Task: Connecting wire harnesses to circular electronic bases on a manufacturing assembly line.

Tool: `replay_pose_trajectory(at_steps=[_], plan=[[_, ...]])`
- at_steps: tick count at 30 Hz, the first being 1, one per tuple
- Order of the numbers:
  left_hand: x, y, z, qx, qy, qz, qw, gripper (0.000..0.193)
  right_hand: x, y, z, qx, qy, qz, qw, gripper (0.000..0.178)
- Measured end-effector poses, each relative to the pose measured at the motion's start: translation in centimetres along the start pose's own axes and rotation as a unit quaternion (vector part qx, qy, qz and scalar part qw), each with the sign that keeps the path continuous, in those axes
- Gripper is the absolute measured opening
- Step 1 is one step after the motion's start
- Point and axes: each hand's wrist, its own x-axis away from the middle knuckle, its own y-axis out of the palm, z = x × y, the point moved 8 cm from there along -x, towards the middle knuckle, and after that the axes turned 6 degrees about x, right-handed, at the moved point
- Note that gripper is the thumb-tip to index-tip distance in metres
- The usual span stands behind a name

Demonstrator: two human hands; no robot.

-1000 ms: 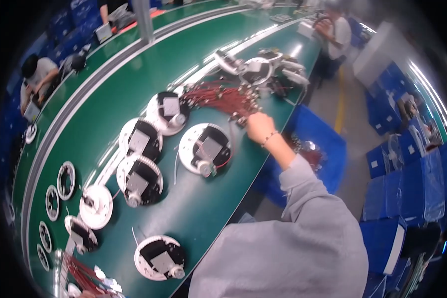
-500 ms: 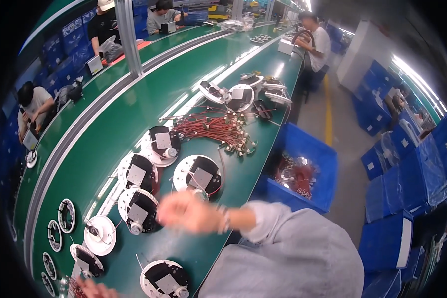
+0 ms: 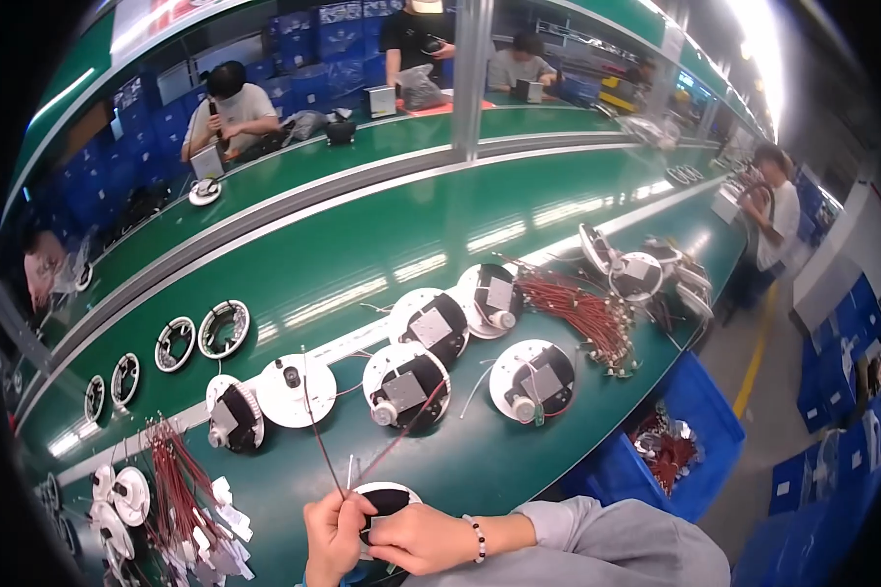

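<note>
Both hands work close together at the near edge of the green bench. My left hand (image 3: 333, 536) pinches a thin dark red wire (image 3: 319, 430), whose length rises loosely above the fingers. Beside it my right hand (image 3: 423, 541) is closed, its fingertips over a round white-and-black device (image 3: 390, 489). What those fingertips grip is hidden. Both hands cover most of this device. To their left lies a bundle of red wires (image 3: 173, 470) with white tags. Similar round devices stand beyond the hands, among them one with a grey plate (image 3: 533, 382) and an upturned white one (image 3: 298, 391).
Another heap of red wires (image 3: 582, 308) lies to the right, near a pile of round devices (image 3: 639, 274). Several white rings (image 3: 224, 330) stand at the left. A blue bin (image 3: 700, 460) holds parts beside the bench. Other people sit or stand across the line.
The view has swung left. My right hand has moved from above the bench to the device at the near edge; my left has come from the lower left with a red wire.
</note>
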Motion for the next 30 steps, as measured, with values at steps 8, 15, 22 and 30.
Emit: replay_pose_trajectory(at_steps=[8,15,22,30], plan=[[1.4,-0.2,1.9,-0.076,0.116,-0.034,0.990,0.025,-1.1,-5.9,-0.2,-0.029,-0.036,0.150,0.988,0.042],[3.6,8.2,-0.2,-0.130,0.141,-0.213,0.958,0.011,1.1,-6.4,0.0,-0.516,-0.040,0.124,0.846,0.036],[3.2,-1.2,1.6,-0.120,0.227,0.062,0.964,0.020,0.4,-9.2,-0.9,-0.022,0.011,0.201,0.979,0.016],[2.5,-3.3,-6.8,-0.073,0.168,-0.040,0.982,0.041,-2.3,-0.4,2.6,0.065,-0.021,0.058,0.996,0.008]])
